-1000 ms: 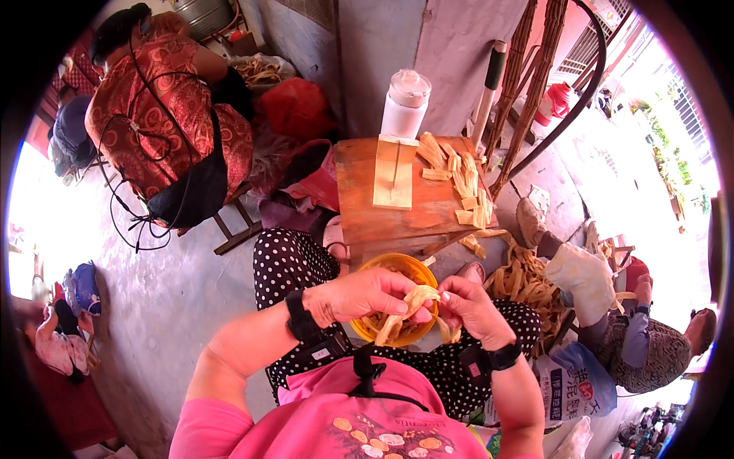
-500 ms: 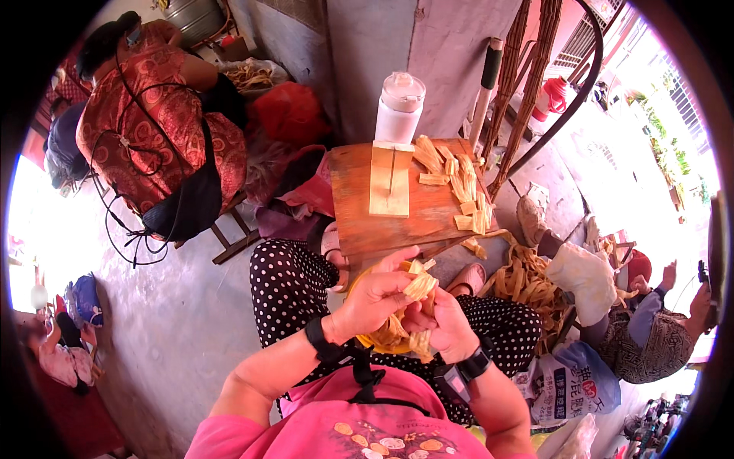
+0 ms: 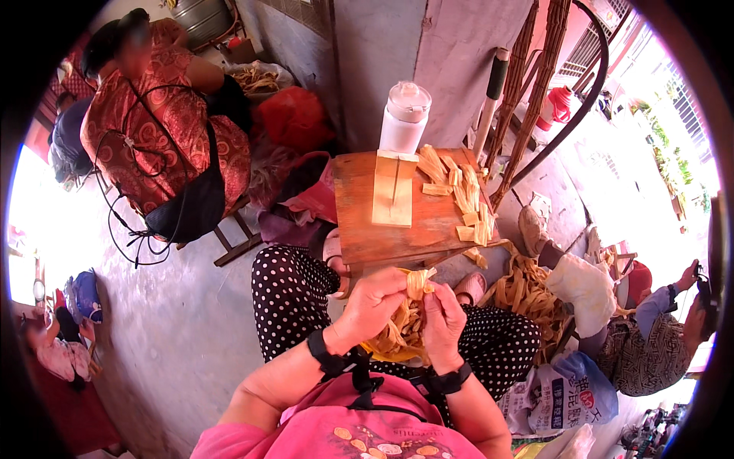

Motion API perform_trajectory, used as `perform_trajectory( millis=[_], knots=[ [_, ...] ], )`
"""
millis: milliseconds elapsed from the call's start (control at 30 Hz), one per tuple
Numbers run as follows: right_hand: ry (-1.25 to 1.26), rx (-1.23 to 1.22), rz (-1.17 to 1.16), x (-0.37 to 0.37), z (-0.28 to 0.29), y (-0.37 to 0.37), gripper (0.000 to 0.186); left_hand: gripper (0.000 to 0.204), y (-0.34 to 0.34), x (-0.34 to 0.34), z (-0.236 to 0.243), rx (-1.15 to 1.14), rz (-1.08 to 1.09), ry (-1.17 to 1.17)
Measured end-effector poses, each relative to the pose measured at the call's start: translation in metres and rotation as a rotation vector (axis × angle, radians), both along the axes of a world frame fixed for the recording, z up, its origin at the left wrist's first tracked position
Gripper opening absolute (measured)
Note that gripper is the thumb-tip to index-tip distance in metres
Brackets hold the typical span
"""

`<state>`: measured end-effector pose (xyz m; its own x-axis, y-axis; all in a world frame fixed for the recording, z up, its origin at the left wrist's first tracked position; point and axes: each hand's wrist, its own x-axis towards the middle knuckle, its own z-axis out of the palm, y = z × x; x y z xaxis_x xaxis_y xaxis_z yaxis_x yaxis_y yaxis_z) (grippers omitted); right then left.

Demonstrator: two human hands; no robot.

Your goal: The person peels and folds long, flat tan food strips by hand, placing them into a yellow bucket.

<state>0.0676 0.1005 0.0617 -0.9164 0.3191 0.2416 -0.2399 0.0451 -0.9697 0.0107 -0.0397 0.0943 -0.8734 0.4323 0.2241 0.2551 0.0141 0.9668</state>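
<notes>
My left hand [image 3: 375, 298] and my right hand [image 3: 442, 321] pinch a pale yellow strip bundle [image 3: 419, 283], bunched into a small wrapped knot between my fingertips. Just under them, a yellow bowl [image 3: 397, 353] on my lap holds tan strips [image 3: 401, 325], partly hidden by my hands and wrists. Beyond my hands is a low orange wooden board [image 3: 359, 245] with a pale wooden block [image 3: 382, 191] that has a slit down it, a white lidded bottle [image 3: 401, 126] and loose short tan pieces [image 3: 466, 191] along its right side.
A person in red patterned clothes [image 3: 168, 138] sits at upper left, another person [image 3: 642, 344] at right. A heap of long strips [image 3: 520, 291] lies beside my right leg, near a printed sack [image 3: 558, 394]. Tall brown sticks [image 3: 520, 99] and a handled pole [image 3: 489, 99] lean by the wall.
My hands, raised and turned over the bowl, have drawn the strip into a more compact knot held farther from my body. The person at right has moved an arm up toward the rim.
</notes>
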Motion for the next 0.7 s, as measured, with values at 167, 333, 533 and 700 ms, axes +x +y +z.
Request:
perform_trajectory(
  millis=[167, 333, 533, 700],
  knots=[
    [-0.144, 0.456, 0.201, -0.009, 0.037, 0.028, 0.016, 0.016, -0.007, -0.01, 0.0, -0.071, -0.131, -0.087],
    [-0.262, 0.588, 0.248, -0.019, 0.031, 0.038, 0.014, 0.013, -0.001, -0.011, -0.005, -0.054, -0.175, -0.182],
    [-0.361, 0.523, 0.241, -0.018, 0.02, 0.033, 0.014, 0.011, -0.002, -0.014, -0.016, -0.174, -0.229, -0.161],
    [-0.294, 0.483, 0.224, -0.017, 0.014, 0.032, 0.009, 0.007, 0.0, -0.016, -0.011, -0.125, -0.195, -0.375]
  ],
)
